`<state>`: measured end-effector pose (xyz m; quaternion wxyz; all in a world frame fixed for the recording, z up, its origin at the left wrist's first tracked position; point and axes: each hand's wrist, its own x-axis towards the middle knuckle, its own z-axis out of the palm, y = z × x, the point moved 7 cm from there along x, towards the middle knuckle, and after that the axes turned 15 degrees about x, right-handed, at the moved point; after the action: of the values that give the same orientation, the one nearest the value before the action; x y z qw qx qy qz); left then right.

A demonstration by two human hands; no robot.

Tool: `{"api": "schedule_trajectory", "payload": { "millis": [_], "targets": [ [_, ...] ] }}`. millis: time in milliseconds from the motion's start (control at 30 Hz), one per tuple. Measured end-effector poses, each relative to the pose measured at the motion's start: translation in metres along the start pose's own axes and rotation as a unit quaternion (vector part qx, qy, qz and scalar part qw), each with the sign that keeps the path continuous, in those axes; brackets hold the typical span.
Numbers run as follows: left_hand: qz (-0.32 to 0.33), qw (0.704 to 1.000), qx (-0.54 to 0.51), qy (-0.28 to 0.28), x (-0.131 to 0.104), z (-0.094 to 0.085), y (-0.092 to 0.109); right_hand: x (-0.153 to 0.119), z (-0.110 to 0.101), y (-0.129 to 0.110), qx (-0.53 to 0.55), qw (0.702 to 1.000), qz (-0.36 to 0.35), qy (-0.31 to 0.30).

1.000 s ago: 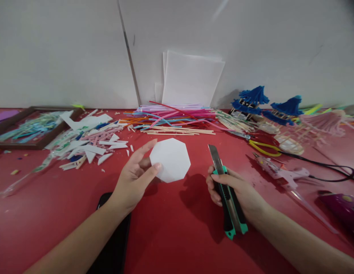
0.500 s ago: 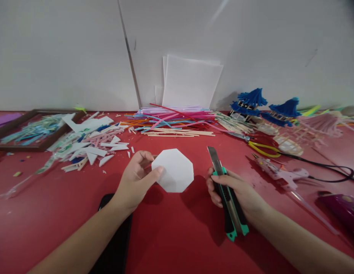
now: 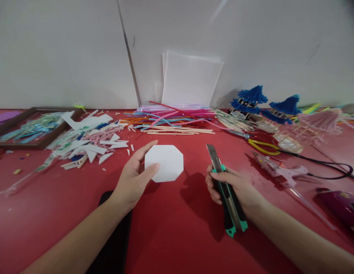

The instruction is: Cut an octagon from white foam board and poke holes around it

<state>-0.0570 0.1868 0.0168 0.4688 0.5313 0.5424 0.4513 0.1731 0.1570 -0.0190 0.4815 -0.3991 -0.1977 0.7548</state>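
Observation:
My left hand (image 3: 136, 174) grips a white octagonal foam or card piece (image 3: 168, 163) by its left edge, the thumb lying on its face and the other fingers mostly behind it. The piece is held up over the red table (image 3: 165, 236), its flat side facing me. To the right, my right hand (image 3: 236, 186) is closed around a green and black utility knife (image 3: 229, 201). Its blade is out and points up and away, apart from the white piece.
White offcuts (image 3: 94, 148) and a brown frame (image 3: 37, 145) lie left. Pipe cleaners (image 3: 177, 114) and white sheets (image 3: 191, 80) are at the back. Yellow-handled scissors (image 3: 262, 147), a glue gun (image 3: 279, 169) and small blue-roofed models (image 3: 251, 101) sit right. A black object (image 3: 114, 236) lies beneath my left arm.
My left hand has shifted the white octagon a little left and up and turned it slightly. My right hand with the utility knife has barely moved.

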Motion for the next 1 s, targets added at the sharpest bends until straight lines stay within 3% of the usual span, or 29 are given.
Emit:
{"api": "schedule_trajectory", "payload": {
  "millis": [433,733,833,900,967,1000],
  "targets": [
    [-0.012,1.000,-0.018,0.008,0.002,0.000,0.000,-0.001,-0.001,0.001,0.000,1.000,0.009,0.007],
    [0.028,0.988,0.141,-0.056,0.002,0.009,-0.001,0.000,0.003,-0.001,-0.015,1.000,-0.002,-0.011],
    [0.047,0.964,0.251,-0.081,-0.004,0.018,0.001,-0.004,0.006,-0.002,-0.020,0.999,-0.002,-0.030],
    [0.065,0.944,0.317,-0.069,-0.011,0.022,0.006,-0.007,0.006,-0.002,-0.071,0.997,0.008,-0.043],
    [0.087,0.894,0.436,-0.053,-0.017,0.025,0.011,-0.010,0.003,-0.005,-0.181,0.982,0.011,-0.058],
    [0.098,0.850,0.515,-0.047,-0.020,0.026,0.013,-0.010,0.002,-0.008,-0.244,0.968,0.000,-0.066]
  ]
}}
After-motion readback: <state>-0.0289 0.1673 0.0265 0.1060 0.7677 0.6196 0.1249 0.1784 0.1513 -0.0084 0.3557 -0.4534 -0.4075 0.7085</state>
